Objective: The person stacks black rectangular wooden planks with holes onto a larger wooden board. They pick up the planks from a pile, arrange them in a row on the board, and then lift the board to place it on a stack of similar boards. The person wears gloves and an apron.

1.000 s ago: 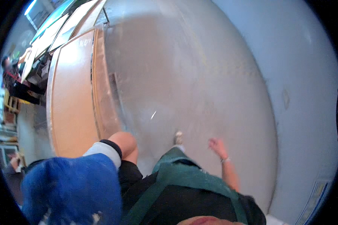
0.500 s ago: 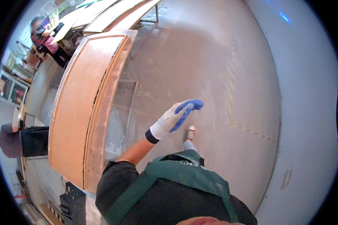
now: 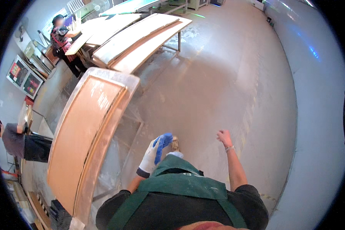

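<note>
Scuffed grey floor throughout, smooth orange-brown panel lying on glossy, round-cornered worktop left of the blue-and-white-gloved left hand, its fingers parted, bare right hand with fingers curled, closure unclear.

Tally, head view: wearer and workroom.
We count two hands of the wearer: one left hand, one right hand. Also one blue-and-white glove, one bracelet, one visible shoe, and one green apron with two straps. Around these we log two co-workers, one fan, one two-paned white frame and one near orange-brown panel. Farther boards overlap; we cannot fix their number.
</note>
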Tool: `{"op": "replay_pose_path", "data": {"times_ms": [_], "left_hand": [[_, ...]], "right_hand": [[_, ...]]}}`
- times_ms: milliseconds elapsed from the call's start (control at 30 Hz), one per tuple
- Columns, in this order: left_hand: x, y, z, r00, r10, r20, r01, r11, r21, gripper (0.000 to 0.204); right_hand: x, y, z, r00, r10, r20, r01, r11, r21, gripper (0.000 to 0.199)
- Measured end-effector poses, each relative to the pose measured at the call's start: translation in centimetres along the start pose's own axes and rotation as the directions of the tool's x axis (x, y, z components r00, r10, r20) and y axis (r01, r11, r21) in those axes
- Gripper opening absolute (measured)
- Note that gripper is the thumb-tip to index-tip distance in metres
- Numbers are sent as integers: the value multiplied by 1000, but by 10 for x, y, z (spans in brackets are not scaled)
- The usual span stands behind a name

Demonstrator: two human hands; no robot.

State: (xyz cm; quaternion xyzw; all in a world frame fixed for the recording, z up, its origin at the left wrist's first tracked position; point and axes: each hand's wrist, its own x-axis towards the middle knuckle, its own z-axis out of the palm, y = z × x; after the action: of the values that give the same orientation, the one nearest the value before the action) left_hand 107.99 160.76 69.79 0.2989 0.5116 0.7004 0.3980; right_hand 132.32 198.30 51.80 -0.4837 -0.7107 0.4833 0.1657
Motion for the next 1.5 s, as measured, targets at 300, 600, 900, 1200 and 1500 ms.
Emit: {"op": "replay_pose_path", "data": {"times_ms": [300,600,900,1200,1500], "left_hand": [[271,16,-62,999,-11,-36,7,993,-114,51],[432,66,-123,969,23,-245,-122,909,-399,51],[604,39,-217,854,-88,-513,-178,876,-448,58],[794,23,-318,774,-353,-525,-220,627,-747,65],[870,-1,-371,658,-450,-604,-491,351,-797,66]], "right_hand": [[246,-240,100,848,-272,456,408,883,-232,25],[525,-411,183,690,-464,555,722,483,-495,32],[800,-583,357,317,-786,531,759,-125,-639,41],[950,-633,433,-9,-715,700,820,-405,-404,14],[923,-626,381,-105,-414,904,986,-164,39,8]]}}
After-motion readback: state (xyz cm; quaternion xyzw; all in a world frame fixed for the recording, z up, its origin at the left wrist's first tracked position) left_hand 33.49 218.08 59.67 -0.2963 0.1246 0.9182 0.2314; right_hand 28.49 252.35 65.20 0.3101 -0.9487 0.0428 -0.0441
